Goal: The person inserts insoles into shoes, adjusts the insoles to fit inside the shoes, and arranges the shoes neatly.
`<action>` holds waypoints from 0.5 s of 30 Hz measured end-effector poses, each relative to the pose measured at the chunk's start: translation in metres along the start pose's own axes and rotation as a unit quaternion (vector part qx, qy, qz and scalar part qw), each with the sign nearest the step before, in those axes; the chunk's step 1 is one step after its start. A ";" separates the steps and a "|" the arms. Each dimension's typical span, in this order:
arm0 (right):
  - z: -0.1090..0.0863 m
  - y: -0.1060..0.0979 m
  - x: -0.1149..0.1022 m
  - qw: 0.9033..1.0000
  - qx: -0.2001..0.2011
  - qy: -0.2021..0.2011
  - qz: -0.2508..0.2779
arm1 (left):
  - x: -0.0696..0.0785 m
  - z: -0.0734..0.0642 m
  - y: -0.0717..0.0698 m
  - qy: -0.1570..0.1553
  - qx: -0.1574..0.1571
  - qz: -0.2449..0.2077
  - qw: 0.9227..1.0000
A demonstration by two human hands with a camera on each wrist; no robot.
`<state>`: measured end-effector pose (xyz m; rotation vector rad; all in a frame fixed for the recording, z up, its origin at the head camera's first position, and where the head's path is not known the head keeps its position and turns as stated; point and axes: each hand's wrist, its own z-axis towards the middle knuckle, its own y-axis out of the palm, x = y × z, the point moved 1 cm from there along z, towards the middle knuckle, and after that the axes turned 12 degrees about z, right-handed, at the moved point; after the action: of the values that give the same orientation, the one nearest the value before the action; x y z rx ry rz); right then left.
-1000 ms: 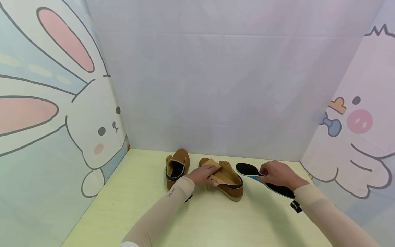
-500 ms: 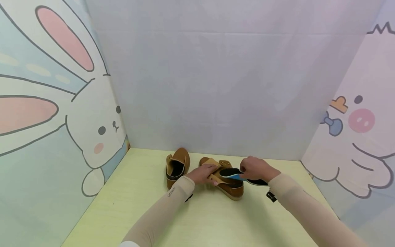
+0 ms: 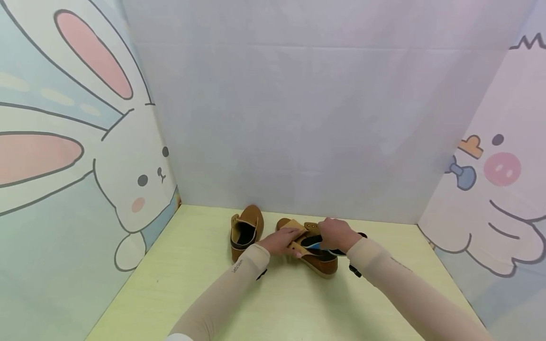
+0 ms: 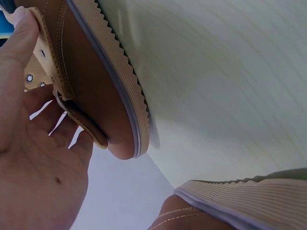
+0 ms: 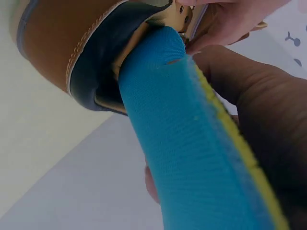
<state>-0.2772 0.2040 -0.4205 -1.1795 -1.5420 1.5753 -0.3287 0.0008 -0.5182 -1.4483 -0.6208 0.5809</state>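
Note:
A brown lace-up shoe (image 3: 321,264) with an unlaced opening stands on the table, toe toward the back wall. My left hand (image 3: 279,240) grips its tan tongue (image 3: 295,226) and eyelet flap; in the left wrist view the thumb lies on the flap (image 4: 47,57) and the fingers reach behind the tongue. My right hand (image 3: 337,233) pinches an insole (image 5: 168,124), black on top and blue beneath, by its edges. The insole's front end is inside the shoe opening, while the rest sticks out over the heel collar. Deeper inside, its tip is hidden.
The matching brown shoe (image 3: 252,219) stands to the left, its toe near the back wall (image 3: 294,142). Printed cloth walls rise on both sides of the pale yellow table (image 3: 192,265).
My right hand has carried the insole leftward from beside the shoe, and its front end has entered the opening. The left hand keeps its grip on the tongue and flap.

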 end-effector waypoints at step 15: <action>0.018 0.031 0.008 0.999 0.023 0.024 0.034 | 0.000 0.000 0.002 -0.013 -0.011 -0.011 1.000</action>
<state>-0.2923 0.2003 -0.4540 -1.2468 -1.4423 1.6054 -0.3290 0.0005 -0.5198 -1.4551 -0.6647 0.5782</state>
